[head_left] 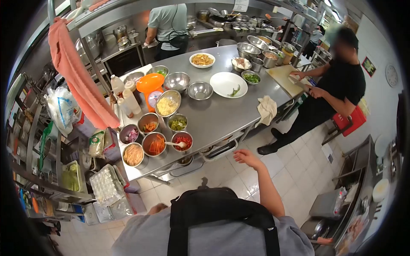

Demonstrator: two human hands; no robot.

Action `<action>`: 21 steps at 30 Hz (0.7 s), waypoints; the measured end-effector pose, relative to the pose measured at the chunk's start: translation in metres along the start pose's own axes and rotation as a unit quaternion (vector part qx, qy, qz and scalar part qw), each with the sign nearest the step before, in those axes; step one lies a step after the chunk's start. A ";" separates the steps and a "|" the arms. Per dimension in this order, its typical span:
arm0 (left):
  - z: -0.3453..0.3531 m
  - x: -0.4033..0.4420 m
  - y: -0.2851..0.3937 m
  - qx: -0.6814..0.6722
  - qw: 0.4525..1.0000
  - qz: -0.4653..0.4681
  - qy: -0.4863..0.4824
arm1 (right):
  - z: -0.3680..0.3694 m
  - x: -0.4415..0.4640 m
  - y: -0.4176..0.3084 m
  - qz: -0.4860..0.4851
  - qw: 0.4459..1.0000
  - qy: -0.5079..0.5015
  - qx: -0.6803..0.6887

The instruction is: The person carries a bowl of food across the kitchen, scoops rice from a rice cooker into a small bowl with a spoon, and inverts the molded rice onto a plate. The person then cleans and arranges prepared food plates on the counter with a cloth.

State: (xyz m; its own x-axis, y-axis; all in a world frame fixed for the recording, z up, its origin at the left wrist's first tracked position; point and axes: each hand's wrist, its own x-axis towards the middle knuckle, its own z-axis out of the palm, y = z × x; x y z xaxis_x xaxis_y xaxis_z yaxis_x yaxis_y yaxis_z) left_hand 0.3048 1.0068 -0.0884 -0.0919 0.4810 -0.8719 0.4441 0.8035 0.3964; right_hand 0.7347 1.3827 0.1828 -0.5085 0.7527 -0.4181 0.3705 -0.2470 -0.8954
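My right hand (247,158) reaches out over the tiled floor, just short of the steel table's front edge. Its fingers are spread and hold nothing. Down at my left side, part of my left hand (158,208) shows beside my body, its fingers hidden. On the steel table (215,132), nearest me, stand metal containers of shredded pale vegetable (133,154), orange strips (154,144), chopped red pieces with a white spoon (176,144), and green pieces (177,123). A large white plate (220,83) with a little green on it lies farther back.
At right, a person in black (337,81) holds a knife at a cutting board (284,80). Another person (168,27) stands at the back counter. A cloth (267,110) hangs over the table edge. Left are a pink towel (79,72) and egg trays (106,183).
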 end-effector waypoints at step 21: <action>0.241 -0.037 0.218 -0.606 0.669 -0.284 0.323 | -0.135 0.618 -0.222 -0.006 0.938 -0.052 0.342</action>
State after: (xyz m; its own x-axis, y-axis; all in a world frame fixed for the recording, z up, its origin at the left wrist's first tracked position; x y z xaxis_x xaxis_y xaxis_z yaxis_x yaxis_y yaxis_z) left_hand 0.6196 1.0795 -0.0388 -0.4790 -0.2855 -0.8301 -0.8388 0.4278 0.3369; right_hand 0.4432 1.9856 0.1441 -0.5963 0.7027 -0.3881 -0.2036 -0.6000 -0.7736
